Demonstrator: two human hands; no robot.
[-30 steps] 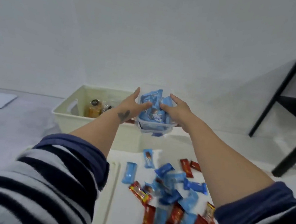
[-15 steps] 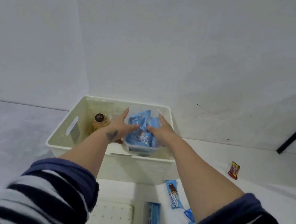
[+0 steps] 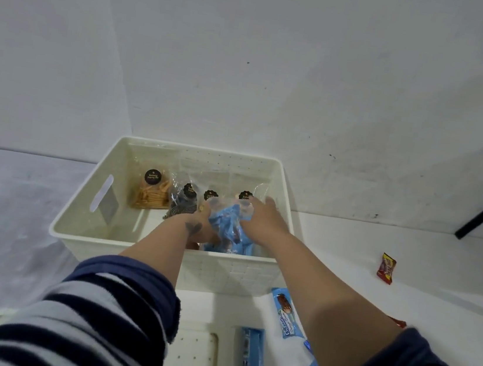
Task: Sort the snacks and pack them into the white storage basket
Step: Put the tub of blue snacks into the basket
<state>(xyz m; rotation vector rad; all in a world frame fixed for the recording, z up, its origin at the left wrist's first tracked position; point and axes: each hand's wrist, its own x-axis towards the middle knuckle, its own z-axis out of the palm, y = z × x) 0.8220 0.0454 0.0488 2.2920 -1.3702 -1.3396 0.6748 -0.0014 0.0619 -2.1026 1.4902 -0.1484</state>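
White storage basket [image 3: 122, 241], its near wall facing the person, takes a clear tub of blue-wrapped snacks [image 3: 229, 230] held between both hands inside its right front corner. Nearest the viewer, loose snacks not yet packed lie on the white tabletop [image 3: 347, 258]: a blue bar [image 3: 251, 357] and a longer blue packet [image 3: 286, 313] just in front of the basket, between the two forearms and under the right one, with a red wrapper [image 3: 386, 268] well apart to the right. Both striped sleeves reach forward over the near rim. The left hand [image 3: 197, 226] presses against the tub's left side and the right hand [image 3: 260, 219] grips its right side and top, fingers curled over the wrappers; the tub sits between them, so neither hand is clearly the nearer one. It appears to be at or close to the basket floor, though the near wall hides its base and contact cannot be confirmed. Beyond the hands, along the far wall, stand clear bags with black round labels: one of yellow sticks [image 3: 151, 192] to the left, a dark striped one [image 3: 180, 208] beside it. The basket's long axis runs left to right, leaving its left front free. The release likely needs only the hands drawn apart and upward.
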